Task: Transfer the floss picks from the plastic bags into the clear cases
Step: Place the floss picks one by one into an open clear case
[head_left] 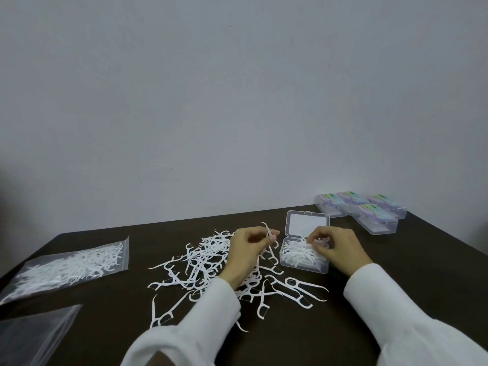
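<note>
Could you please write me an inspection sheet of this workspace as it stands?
Surface: dark brown wooden table.
Job's things: open clear plastic case partly filled with picks; heap of loose white floss picks beside it; clear plastic zip bag of picks far left.
Clutter: flat clear plastic bag at the near left edge; four closed clear cases far right.
Hands: left hand pinches one white floss pick; right hand fingers picks in the case.
Cables: nothing seen.
Surroundings: plain grey wall.
</note>
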A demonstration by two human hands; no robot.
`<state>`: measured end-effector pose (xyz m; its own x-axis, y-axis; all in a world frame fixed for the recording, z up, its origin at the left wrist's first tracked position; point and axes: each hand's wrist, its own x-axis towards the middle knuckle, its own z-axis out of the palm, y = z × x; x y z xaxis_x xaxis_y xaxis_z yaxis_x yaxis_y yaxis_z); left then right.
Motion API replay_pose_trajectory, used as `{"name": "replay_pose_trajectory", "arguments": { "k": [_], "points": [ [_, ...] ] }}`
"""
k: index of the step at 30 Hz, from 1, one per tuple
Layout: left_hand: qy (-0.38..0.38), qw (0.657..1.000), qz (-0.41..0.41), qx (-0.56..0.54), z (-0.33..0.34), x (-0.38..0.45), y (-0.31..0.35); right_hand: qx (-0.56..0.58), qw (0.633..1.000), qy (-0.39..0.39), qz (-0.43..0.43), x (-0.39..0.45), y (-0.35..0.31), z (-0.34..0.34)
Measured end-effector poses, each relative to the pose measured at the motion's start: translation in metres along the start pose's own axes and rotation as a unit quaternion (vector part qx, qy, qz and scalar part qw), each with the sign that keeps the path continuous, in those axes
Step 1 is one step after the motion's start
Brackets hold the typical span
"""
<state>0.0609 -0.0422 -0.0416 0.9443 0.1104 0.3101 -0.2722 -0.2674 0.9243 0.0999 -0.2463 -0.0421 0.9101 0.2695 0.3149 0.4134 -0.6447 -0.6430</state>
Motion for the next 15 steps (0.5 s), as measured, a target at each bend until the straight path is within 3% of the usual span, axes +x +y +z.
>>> {"name": "replay_pose_trajectory", "arguments": {
  "k": [11,15],
  "points": [
    [0.014,0.984,0.102,0.143,0.044,0.019,0.007,0.014,1.0,0.009,-0.025,0.002,0.005,-0.005],
    [-0.028,0.969,0.133,0.206,0.055,0.02,0.006,0.007,1.0,0.03,0.0,0.003,0.01,-0.008]
  ]
}}
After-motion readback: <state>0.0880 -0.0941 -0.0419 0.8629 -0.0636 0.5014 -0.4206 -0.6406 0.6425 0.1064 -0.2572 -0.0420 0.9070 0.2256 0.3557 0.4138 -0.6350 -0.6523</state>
